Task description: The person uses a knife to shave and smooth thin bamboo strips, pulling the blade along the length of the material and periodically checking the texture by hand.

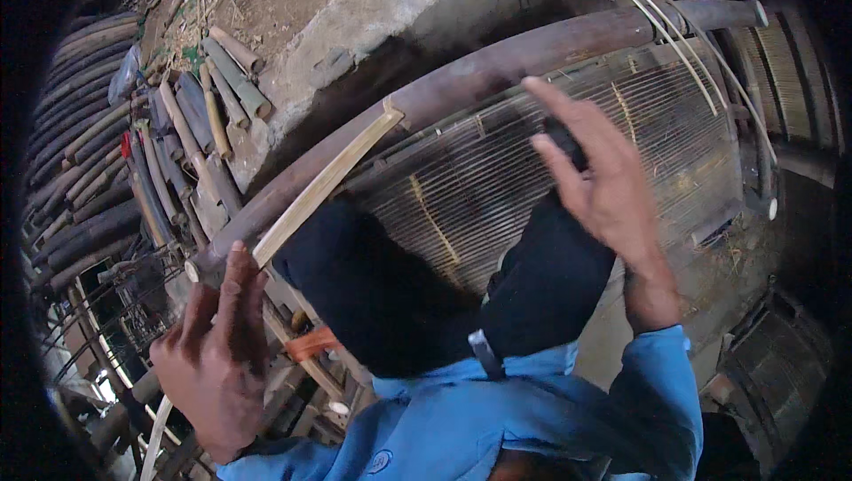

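My left hand (217, 357) is closed on the lower end of a flat, pale bamboo strip (333, 179), its fingertips at the strip's edge. From there the strip slants up and right, and its far end lies against a thick brown pole (497, 68). Over the right side of my lap hovers my right hand (608, 179), thumb and forefinger stretched out and apart, away from the strip. Between them shows a dark patch; I cannot make out what it is. The other fingers are hidden.
Beyond my knees lies a slatted panel (497, 175) of thin parallel strips. A concrete ledge (382, 15) runs behind the pole. Cut bamboo lengths (191, 117) are piled at left. Long thin strips (679, 37) cross the pole at upper right. Orange binding (311, 343) wraps a pole near my left arm.
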A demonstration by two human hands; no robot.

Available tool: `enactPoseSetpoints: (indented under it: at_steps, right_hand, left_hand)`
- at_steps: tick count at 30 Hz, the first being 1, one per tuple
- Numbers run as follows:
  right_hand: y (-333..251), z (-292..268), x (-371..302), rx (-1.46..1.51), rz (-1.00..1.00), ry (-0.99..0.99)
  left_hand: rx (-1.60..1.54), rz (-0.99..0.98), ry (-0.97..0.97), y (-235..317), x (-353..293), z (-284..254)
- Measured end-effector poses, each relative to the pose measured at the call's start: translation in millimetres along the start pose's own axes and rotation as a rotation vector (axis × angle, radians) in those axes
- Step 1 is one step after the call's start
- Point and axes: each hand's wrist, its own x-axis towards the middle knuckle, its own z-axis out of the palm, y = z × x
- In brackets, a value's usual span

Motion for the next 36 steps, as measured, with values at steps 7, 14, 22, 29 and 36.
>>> enactPoseSetpoints:
  at_steps: [7, 14, 22, 29, 36]
  right_hand:
    - [-26.6, 88.5, -25.0, 0.136, -0.01, -0.148]
    - [-17.4, 112.3, -25.3, 0.145, 0.027, -0.2]
    - [-1.2, 113.4, -21.5, 0.136, 0.097, -0.263]
    - [-33.9, 98.9, 14.7, 0.243, 0.067, -0.055]
    - [-19.0, 129.1, 18.5, 0.138, 0.029, -0.101]
  left_hand:
    - [0.05, 0.004, -0.124, 1.9, 8.1, -30.8]
    - [0.094, 0.049, -0.163, 5.7, 20.2, -29.5]
    - [0.072, 0.125, -0.22, 5.0, 27.5, -26.2]
    - [0.186, 0.377, -0.064, 7.7, 42.7, -36.3]
    - [0.287, 0.341, -0.075, 18.1, 54.6, -34.2]
